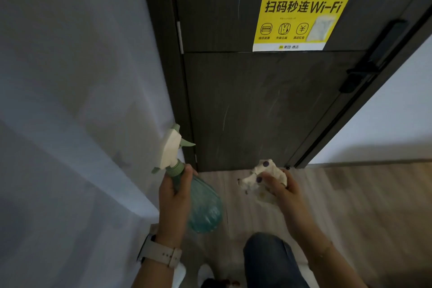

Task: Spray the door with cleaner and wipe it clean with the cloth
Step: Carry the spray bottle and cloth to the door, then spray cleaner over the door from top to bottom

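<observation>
A dark grey door (pixel 257 100) fills the upper middle of the head view, with faint pale streaks on its panels. My left hand (pixel 174 199) grips a teal spray bottle (pixel 203 206) by the neck, its white and green trigger head (pixel 170 147) pointing up near the door's hinge edge. My right hand (pixel 284 188) holds a crumpled white cloth (pixel 261 176) with purple dots, low in front of the door's bottom. Both hands hang apart from the door surface.
A yellow Wi-Fi sticker (pixel 301 21) sits on the upper door panel. A black handle and lock (pixel 374 54) are at the door's right edge. A pale wall (pixel 81 100) stands to the left. Wood-look floor (pixel 362 206) spreads right. My knee (pixel 268 259) is below.
</observation>
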Available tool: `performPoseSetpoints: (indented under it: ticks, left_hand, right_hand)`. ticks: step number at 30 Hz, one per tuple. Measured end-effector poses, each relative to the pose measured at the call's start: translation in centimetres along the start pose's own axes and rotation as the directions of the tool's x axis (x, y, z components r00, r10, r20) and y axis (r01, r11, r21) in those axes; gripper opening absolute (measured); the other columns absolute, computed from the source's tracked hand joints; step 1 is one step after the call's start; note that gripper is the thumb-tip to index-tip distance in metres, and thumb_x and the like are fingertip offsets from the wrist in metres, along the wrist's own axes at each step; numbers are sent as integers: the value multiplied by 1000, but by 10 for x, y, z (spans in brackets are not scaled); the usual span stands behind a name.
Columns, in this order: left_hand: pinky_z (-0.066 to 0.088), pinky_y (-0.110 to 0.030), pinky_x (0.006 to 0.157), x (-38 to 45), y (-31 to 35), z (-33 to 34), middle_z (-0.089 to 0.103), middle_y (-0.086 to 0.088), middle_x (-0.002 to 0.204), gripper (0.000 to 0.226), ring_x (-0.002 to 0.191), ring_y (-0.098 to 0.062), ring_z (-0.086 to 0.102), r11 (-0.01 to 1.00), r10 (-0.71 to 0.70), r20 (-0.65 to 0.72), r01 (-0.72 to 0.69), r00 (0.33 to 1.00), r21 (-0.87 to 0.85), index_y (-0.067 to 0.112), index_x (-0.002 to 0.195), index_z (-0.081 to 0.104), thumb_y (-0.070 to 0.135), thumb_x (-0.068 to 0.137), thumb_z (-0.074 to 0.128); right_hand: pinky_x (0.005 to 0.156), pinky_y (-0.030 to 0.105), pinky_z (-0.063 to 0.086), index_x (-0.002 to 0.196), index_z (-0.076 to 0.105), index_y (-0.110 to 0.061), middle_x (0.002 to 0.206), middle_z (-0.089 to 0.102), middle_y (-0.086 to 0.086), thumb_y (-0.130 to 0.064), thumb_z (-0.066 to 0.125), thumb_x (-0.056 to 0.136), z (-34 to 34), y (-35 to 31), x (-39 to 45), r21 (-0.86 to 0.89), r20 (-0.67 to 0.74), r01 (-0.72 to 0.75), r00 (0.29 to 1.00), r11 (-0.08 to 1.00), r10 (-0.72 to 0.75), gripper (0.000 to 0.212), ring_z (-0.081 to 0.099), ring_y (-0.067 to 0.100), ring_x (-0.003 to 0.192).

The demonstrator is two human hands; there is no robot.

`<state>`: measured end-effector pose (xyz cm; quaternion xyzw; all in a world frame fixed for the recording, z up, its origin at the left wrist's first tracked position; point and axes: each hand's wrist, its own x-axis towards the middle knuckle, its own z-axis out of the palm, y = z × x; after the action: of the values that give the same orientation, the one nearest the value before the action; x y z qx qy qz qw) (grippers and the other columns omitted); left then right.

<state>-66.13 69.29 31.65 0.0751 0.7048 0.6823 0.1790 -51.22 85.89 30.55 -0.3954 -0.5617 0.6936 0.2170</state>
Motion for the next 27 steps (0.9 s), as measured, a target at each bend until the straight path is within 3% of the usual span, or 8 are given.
performPoseSetpoints:
  ticks: [5, 7, 13, 17, 20, 23, 27]
  left_hand:
    - [52, -52, 92, 48, 15, 23, 70, -6, 91, 29, 93, -28, 66, 999, 27, 55, -27, 998, 16, 32, 80, 68, 60, 82, 63]
    - [53, -48, 88, 65, 25, 36, 70, -6, 91, 25, 92, -27, 66, 999, 36, 68, -37, 997, 10, 36, 77, 68, 60, 82, 62]
    - [53, -23, 66, 124, 58, 93, 70, -10, 95, 40, 83, -18, 68, 992, 49, 21, -46, 999, -115, 15, 92, 66, 53, 84, 62]
    - [54, -30, 75, 163, 77, 144, 70, -6, 96, 40, 89, -19, 68, 990, 71, -31, -74, 997, -116, 16, 95, 66, 55, 89, 60]
    - [52, -23, 70, 190, 86, 181, 70, -8, 93, 43, 85, -15, 67, 985, 130, -137, -144, 982, -98, 11, 95, 66, 51, 82, 56]
    - [52, -18, 65, 217, 93, 218, 70, -7, 89, 49, 80, -13, 67, 972, 148, -279, -192, 949, -135, 5, 96, 66, 50, 80, 56]
    - [53, -22, 64, 236, 105, 253, 68, -8, 82, 53, 73, -15, 66, 948, 54, -410, -176, 910, -266, 0, 94, 65, 51, 79, 59]
  right_hand:
    - [74, 38, 56, 104, 62, -6, 97, 68, 21, -18, 64, 92, 12, -20, 46, 21, -42, 5, 999, 1000, -4, 17, 67, 25, 81]
    - [70, 34, 56, 105, 62, -4, 94, 67, 21, -19, 63, 93, 16, -29, 65, 47, -26, 11, 1000, 999, -10, 19, 65, 24, 80]
    - [72, 29, 57, 112, 55, -7, 94, 69, 7, -33, 59, 92, 28, -51, 144, 131, 158, -34, 987, 991, 13, 33, 69, 18, 84]
    - [66, 27, 58, 114, 57, -12, 100, 70, 10, -24, 53, 98, 36, -75, 209, 241, 275, -151, 958, 959, 82, 20, 70, 14, 84]
    - [89, 40, 56, 119, 58, -21, 117, 68, 9, -38, 58, 88, 34, -90, 263, 198, 359, -129, 932, 972, 51, 35, 68, 20, 105]
    - [82, 36, 56, 119, 59, -24, 114, 70, 3, -39, 58, 86, 25, -114, 319, 159, 475, -118, 880, 980, 29, 37, 69, 17, 103]
    - [81, 34, 56, 114, 58, -20, 106, 69, 3, -34, 56, 92, 16, -142, 361, 121, 546, -72, 838, 990, -6, 26, 68, 15, 97]
